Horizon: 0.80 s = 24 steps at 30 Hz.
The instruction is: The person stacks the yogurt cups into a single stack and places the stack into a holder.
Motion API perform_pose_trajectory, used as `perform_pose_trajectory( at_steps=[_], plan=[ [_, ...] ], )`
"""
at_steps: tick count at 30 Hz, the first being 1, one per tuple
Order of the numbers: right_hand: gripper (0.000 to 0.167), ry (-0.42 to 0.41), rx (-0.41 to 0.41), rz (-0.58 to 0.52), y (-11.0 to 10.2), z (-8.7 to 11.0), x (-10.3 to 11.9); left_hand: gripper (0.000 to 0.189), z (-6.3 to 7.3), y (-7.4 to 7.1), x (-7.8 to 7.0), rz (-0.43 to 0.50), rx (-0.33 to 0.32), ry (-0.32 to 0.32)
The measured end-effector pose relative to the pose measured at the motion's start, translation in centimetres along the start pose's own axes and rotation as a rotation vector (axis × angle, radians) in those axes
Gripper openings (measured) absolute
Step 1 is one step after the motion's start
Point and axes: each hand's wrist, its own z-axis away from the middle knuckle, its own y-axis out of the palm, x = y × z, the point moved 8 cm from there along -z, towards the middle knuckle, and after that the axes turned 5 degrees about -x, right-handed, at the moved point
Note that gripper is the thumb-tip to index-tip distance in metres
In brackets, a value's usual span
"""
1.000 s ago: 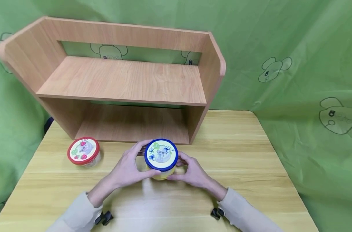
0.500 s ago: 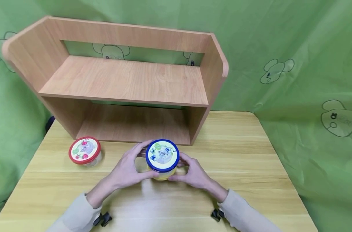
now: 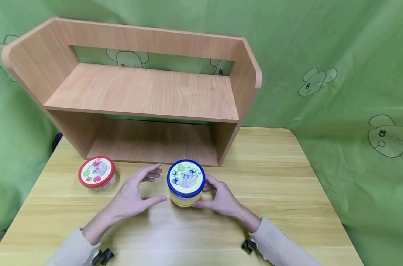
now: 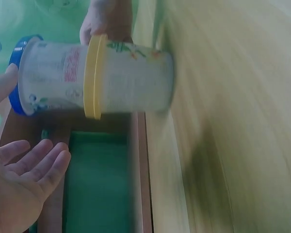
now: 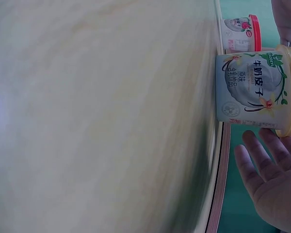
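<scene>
A tub with a blue lid [image 3: 186,178] and blueberry print stands upright on a yellow-lidded tub [image 5: 254,90], whose base meets the table. My left hand [image 3: 128,197] is just left of this stack, apart from it, its fingers spread and its thumb extended. On the stack's right side is my right hand [image 3: 221,197], thumb towards the front and fingertips partly hidden behind the tubs. The right wrist view shows its fingers [image 5: 269,160] mostly straight beside the yellow lid; whether they press on it is unclear.
A red-lidded tub [image 3: 96,173] with raspberry print sits to the left on the wooden table [image 3: 274,192]. Behind the stack stands a two-level wooden shelf [image 3: 145,96]. A green cloth [image 3: 341,48] hangs at the back and sides.
My left hand has let go of the tubs and drawn back to the left with its fingers spread. The stack and my right hand stay nearly in place.
</scene>
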Motion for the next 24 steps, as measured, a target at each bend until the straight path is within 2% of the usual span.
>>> perform_pose_trajectory(
  at_steps=[6, 12, 19, 24],
  plan=[
    [0.078, 0.009, -0.005, 0.005, -0.2, 0.1, 0.0, 0.084, 0.4, -1.7, 0.8, -0.022, -0.044, 0.028],
    [0.078, 0.013, -0.002, 0.011, -0.2, 0.2, 0.1, 0.083, 0.8, -4.0, 1.6, -0.029, -0.12, 0.069],
    [0.078, 0.009, 0.0, 0.014, -0.1, 0.0, 0.1, 0.083, 1.4, -7.0, 2.7, -0.063, -0.187, 0.032],
    [0.077, 0.009, 0.002, 0.013, -0.1, -0.1, 0.2, 0.084, 1.9, -8.8, 3.2, -0.074, -0.21, -0.008]
  ],
)
